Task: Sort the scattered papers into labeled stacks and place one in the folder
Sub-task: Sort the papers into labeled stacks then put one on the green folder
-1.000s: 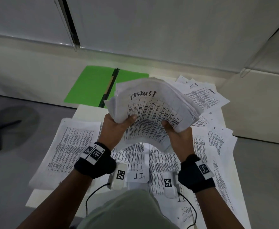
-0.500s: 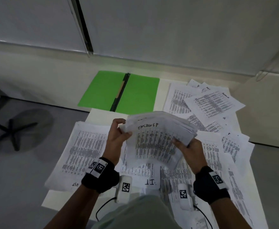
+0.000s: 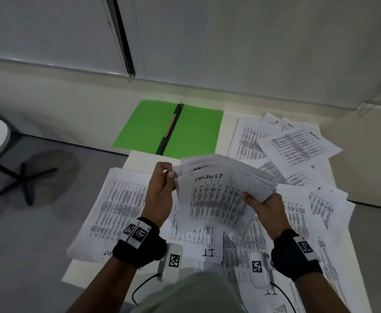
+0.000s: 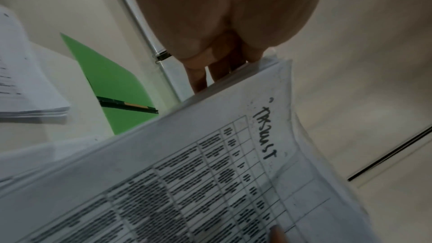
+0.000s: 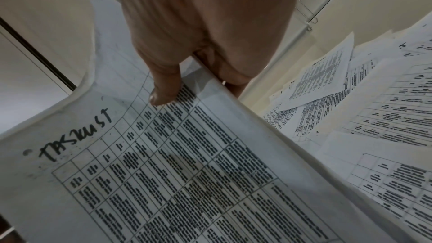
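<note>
So the person's got a thick bundle of papers (image 3: 218,195) up off the table, held in both hands. The right hand (image 3: 265,205) has it by the right edge, thumb (image 5: 164,88) pressed down on the top sheet and the other fingers tucked underneath, so that side is properly clamped. The left hand (image 3: 162,188) is at the bundle's top-left corner, fingertips (image 3: 171,175) curled in and pinching the edges of a few sheets there (from the left wrist view you only see fingers going behind the stack, so how many sheets I can't tell). The top sheet is a printed table with "TASKLIST" handwritten across the top, just beyond the right thumb.

Past the fingertips, further out on the table (image 3: 139,159), the green folder (image 3: 198,129) lies flat and open, nothing on it, with a dark spine strip down the middle. Left of the left hand sits a squared-up stack (image 3: 117,208) of printed sheets. Directly under the hands there's a sheet marked "II" (image 3: 208,253). Right of the right hand it's a mess of loose papers (image 3: 297,150), overlapping at all angles.
</note>
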`<state>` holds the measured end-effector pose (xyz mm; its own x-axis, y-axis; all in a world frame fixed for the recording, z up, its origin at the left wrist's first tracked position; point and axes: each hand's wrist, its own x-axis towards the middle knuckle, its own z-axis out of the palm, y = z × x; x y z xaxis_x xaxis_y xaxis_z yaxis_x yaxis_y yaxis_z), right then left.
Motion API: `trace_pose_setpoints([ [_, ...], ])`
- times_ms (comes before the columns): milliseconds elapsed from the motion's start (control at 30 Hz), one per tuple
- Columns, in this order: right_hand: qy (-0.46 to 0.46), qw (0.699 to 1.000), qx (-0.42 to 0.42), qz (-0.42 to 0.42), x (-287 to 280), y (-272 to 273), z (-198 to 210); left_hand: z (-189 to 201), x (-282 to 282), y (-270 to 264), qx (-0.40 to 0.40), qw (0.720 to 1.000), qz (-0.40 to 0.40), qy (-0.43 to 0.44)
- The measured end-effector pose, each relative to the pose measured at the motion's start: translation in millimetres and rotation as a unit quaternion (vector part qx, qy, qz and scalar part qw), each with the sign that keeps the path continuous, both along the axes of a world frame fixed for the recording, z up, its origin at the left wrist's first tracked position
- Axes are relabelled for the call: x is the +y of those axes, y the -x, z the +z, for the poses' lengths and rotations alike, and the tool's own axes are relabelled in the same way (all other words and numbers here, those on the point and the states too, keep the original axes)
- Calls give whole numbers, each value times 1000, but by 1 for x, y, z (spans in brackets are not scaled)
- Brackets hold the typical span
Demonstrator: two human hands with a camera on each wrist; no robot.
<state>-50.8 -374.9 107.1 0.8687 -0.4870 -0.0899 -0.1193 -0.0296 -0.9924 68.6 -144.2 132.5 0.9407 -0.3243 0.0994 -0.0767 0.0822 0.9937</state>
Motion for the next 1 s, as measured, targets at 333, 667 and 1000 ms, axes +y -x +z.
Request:
trace_pose_setpoints([
  [333, -68, 997, 32, -13, 11, -2, 4, -10, -5, 3, 91, 995, -27, 28],
  [667, -62, 998, 0, -32, 24, -8, 25, 5, -19, 6, 62, 996, 31, -56],
  [1000, -45, 996, 77, -27, 23, 11, -7, -15, -14, 17, 80, 997, 12, 11],
])
